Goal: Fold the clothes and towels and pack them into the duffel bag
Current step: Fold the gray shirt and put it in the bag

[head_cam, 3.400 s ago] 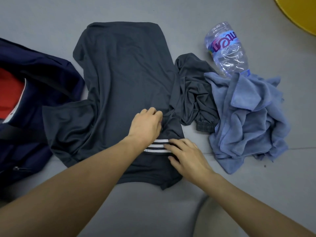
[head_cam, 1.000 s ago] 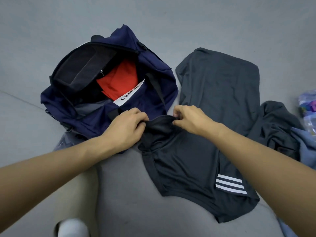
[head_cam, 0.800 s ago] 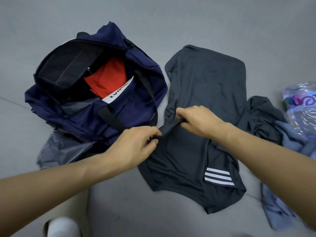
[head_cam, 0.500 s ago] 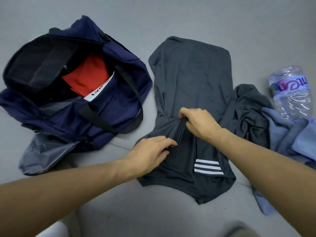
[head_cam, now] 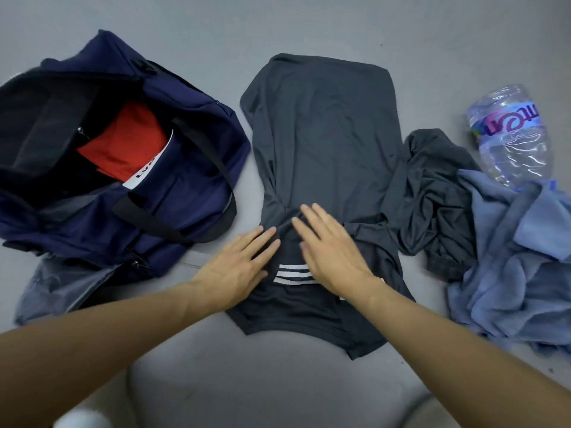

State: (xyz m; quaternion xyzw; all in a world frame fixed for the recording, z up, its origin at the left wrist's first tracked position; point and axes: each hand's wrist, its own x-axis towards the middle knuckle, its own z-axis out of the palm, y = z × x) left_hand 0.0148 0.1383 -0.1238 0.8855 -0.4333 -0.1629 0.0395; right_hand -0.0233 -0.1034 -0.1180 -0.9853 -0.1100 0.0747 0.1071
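1. Now a dark grey jersey T-shirt with three white stripes (head_cam: pixel 321 134) lies spread on the pale grey floor (head_cam: pixel 309 20). It is just right of the open navy fabric duffel bag (head_cam: pixel 191 180), which holds a red garment (head_cam: pixel 123 143).
2. The left hand (head_cam: pixel 238 267) and the right hand (head_cam: pixel 327 248) lie flat on the shirt's near half. Their fingers are straight, gripping nothing, and they press the cloth on either side of the stripes.
3. The step appears to be smoothing a side fold. Done well, the palms would sweep outward from the middle, chasing wrinkles while keeping the long edge straight.
4. The shirt's right edge looks bunched against a crumpled dark grey garment (head_cam: pixel 432 186). It likely needs freeing before the next fold.
5. A rumpled blue towel (head_cam: pixel 509 257) and a clear plastic bottle (head_cam: pixel 509 134) lie further right.
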